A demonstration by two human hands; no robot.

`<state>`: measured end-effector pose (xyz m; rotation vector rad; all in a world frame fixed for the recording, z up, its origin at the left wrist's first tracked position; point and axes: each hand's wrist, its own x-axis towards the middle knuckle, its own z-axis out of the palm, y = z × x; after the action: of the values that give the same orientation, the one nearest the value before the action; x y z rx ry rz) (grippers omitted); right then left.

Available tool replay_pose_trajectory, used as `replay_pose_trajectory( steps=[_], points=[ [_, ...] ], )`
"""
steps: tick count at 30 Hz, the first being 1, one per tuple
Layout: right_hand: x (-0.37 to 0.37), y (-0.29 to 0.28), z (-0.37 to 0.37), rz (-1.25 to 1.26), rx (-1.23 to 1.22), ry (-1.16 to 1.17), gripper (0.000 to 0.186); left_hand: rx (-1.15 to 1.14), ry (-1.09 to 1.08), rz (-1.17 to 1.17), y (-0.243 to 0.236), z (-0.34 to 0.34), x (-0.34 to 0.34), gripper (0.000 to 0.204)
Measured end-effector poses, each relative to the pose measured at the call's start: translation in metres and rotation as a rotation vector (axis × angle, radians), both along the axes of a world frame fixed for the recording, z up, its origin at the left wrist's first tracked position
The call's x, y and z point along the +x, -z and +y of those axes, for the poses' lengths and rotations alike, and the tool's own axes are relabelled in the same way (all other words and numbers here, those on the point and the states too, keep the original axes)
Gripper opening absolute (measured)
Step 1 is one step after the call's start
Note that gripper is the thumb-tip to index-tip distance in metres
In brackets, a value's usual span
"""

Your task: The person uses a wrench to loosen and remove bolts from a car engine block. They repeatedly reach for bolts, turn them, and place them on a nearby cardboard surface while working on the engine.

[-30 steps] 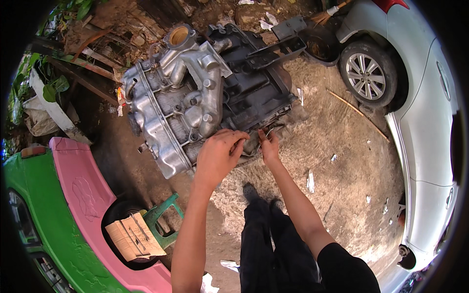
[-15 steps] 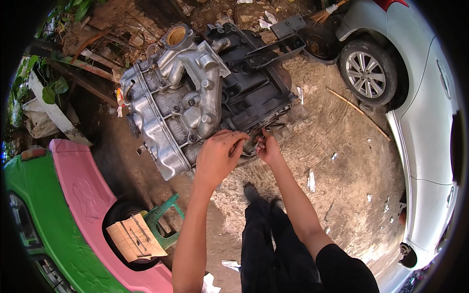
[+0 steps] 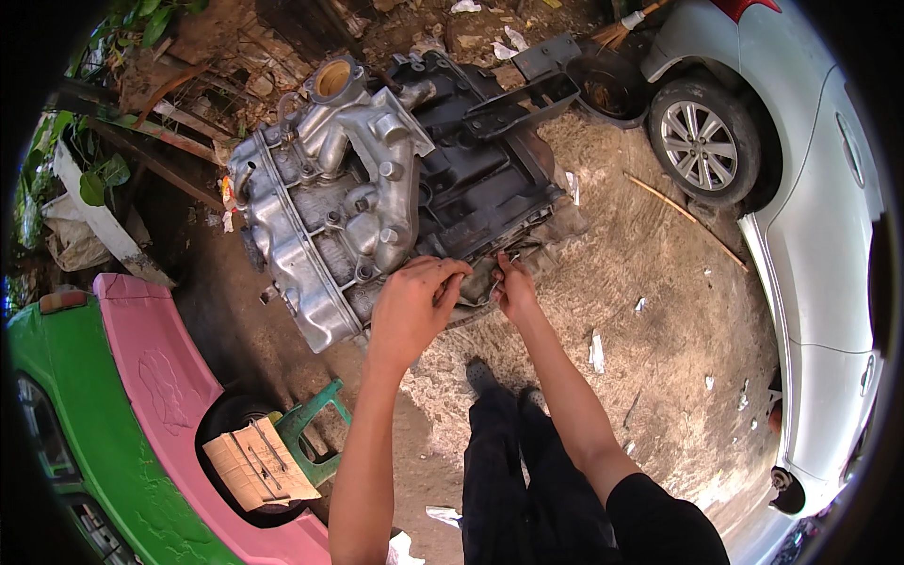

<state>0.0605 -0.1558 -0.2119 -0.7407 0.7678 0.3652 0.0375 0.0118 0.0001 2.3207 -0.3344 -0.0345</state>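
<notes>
A large engine lies on the dirt: a silver cast-metal half [image 3: 325, 217] on the left and a black greasy half [image 3: 480, 179] on the right. My left hand [image 3: 412, 303] rests with bent fingers on the engine's near lower edge, and what is under its palm is hidden. My right hand [image 3: 513, 290] is just to its right, pinching a thin metal tool [image 3: 495, 281] against the black half's lower rim. The two hands are a few centimetres apart. My dark trouser legs and shoes [image 3: 485, 377] stand right behind them.
A white car [image 3: 819, 226] with its wheel [image 3: 702, 141] lines the right side. A green and pink vehicle body [image 3: 122, 414] curves along the left, beside a green plastic stool [image 3: 315, 424] and a piece of cardboard [image 3: 259, 461] on a tyre. Sticks and scrap lie beyond the engine.
Both hands stay at the same spot on the engine's lower edge, and only the fingers shift slightly. The view has moved a little.
</notes>
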Motion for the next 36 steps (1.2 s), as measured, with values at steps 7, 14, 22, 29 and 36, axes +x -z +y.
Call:
replay_pose_trajectory(
  steps=[7,14,22,29,36],
  points=[
    [0.002,0.008,-0.008,-0.074,-0.150,-0.131,0.025,0.023,0.003,0.004,-0.002,0.000,0.001,0.015],
    [-0.004,0.004,-0.015,-0.192,-0.402,-0.247,0.025,0.005,0.006,-0.040,-0.002,-0.001,0.001,0.014],
    [-0.043,-0.042,-0.032,-0.234,-0.343,-0.253,0.024,-0.024,-0.017,-0.015,0.003,0.001,-0.001,0.015],
    [-0.112,-0.122,-0.052,-0.323,-0.281,-0.328,0.026,0.036,-0.010,-0.046,-0.001,0.001,-0.009,0.014],
    [-0.202,-0.196,-0.072,-0.412,-0.320,-0.557,0.031,-0.119,-0.254,-0.090,-0.009,-0.030,-0.173,0.018]
  ],
)
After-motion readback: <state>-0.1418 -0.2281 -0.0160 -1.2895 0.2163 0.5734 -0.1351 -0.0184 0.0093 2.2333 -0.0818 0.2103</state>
